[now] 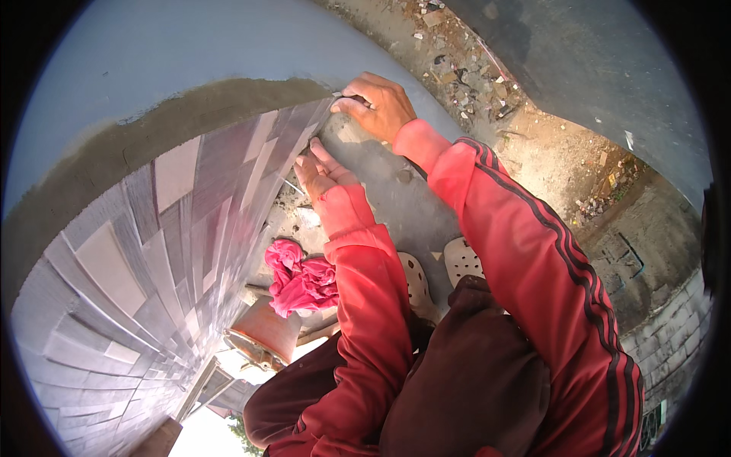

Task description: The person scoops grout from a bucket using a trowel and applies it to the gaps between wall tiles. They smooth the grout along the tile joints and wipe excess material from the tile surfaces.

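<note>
My right hand point(375, 107) is at the top end of the tiled wall point(171, 228), its fingers curled and pinching at the edge where the grey tiles meet a band of dark mortar point(228, 95). Whether a loose piece is held there is unclear. Just below it my left hand point(324, 169) lies against the tile edge, fingers fairly extended and partly turned up. A thin strip or rod shows below the left fingers, too small to make out.
Blue-grey surface point(137, 53) borders the mortar. On the grey ledge point(358, 148) are a crumpled pink cloth point(293, 278), a rusty bucket point(263, 327) and my clogs point(461, 259). Rubble-strewn ground point(556, 152) lies beyond, with a dark panel point(601, 68) and a block wall point(670, 312) rightward.
</note>
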Motion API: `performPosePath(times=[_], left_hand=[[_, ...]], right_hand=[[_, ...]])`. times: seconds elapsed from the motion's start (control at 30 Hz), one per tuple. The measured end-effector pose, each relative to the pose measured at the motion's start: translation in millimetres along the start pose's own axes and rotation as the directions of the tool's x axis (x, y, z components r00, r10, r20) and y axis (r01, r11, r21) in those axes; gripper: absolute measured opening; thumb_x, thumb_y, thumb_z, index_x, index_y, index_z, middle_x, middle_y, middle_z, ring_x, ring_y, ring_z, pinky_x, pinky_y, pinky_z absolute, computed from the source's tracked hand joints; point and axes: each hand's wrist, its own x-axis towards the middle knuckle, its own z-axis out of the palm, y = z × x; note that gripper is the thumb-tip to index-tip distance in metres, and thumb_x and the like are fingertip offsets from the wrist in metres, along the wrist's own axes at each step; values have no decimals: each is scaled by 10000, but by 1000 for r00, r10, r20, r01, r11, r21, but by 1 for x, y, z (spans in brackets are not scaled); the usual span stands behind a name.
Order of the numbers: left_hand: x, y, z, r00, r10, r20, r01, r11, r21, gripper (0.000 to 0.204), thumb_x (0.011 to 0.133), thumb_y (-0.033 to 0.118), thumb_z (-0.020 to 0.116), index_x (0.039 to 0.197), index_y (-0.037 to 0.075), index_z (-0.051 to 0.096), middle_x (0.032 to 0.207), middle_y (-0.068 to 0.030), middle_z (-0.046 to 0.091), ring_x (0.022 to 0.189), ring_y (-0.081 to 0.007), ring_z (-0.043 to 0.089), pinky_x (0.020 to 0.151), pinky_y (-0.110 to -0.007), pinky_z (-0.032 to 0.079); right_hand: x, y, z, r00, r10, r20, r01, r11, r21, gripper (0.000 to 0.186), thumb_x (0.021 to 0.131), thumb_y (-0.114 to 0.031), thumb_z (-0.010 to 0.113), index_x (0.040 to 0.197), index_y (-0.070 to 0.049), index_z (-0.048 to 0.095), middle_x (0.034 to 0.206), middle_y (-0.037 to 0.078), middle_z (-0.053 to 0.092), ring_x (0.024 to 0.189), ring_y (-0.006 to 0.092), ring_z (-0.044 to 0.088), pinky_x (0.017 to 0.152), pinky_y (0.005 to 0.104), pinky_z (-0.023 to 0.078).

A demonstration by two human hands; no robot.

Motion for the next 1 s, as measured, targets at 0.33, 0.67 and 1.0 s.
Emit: performPosePath(times=[0.33,0.67,1.0], left_hand=[[-1,1,0,1000,-23,7,23,999,-24,651,891,70,621,1403,-44,236,1308,-209,371,1155,-332,519,1031,-336,495],[-4,-1,5,999,42,-21,-42,999,19,459,935,73,547,1284,-107,309,1254,-274,436,1185,-375,502,1025,-353,497],[10,2,-6,997,-28,74,34,996,-78,704,887,68,624,1416,-51,175,1277,-224,398,1153,-344,517,1014,-341,510]], right_hand=[[0,-2,1,1000,-19,-18,19,1000,-4,248,778,-265,719,799,-34,631,768,104,597,717,301,573,639,393,452],[0,-4,-1,999,-50,12,51,998,-42,242,776,-249,720,813,-28,627,806,118,611,782,316,593,674,402,470],[-5,-8,0,991,133,-11,-132,986,104,232,760,-199,743,895,-24,673,814,96,644,690,234,618,653,346,489]])
